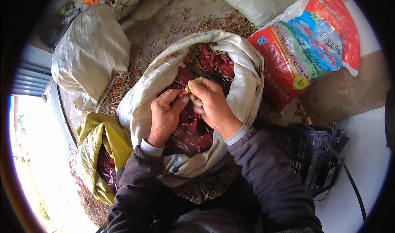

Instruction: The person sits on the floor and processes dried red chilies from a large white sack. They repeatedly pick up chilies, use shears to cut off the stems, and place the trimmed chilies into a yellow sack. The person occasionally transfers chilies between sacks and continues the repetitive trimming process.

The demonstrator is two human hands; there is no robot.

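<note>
A white woven sack (145, 81) with a rolled-down rim stands open before me, holding dried red chili peppers (191, 122). Above its mouth, my left hand (165, 115) has thumb and fingers closed on a dried chili pepper, mostly hidden by the hand. My right hand (213, 105) pinches a thin pale stem (200, 78) between thumb and forefinger. Where the fingertips of both hands meet, a torn orange-red pepper end (186, 90) with pale bits shows. A dark object (226, 83), too covered to identify, lies on the peppers behind my right hand.
A yellow woven sack (92, 140) of chilies stands at left, below a full white sack (92, 47). A printed red-and-blue plastic sack (299, 50) lies at right. Near my right forearm are a dark plastic crate (296, 146) and black cable (345, 165). Stems litter the concrete floor (148, 20).
</note>
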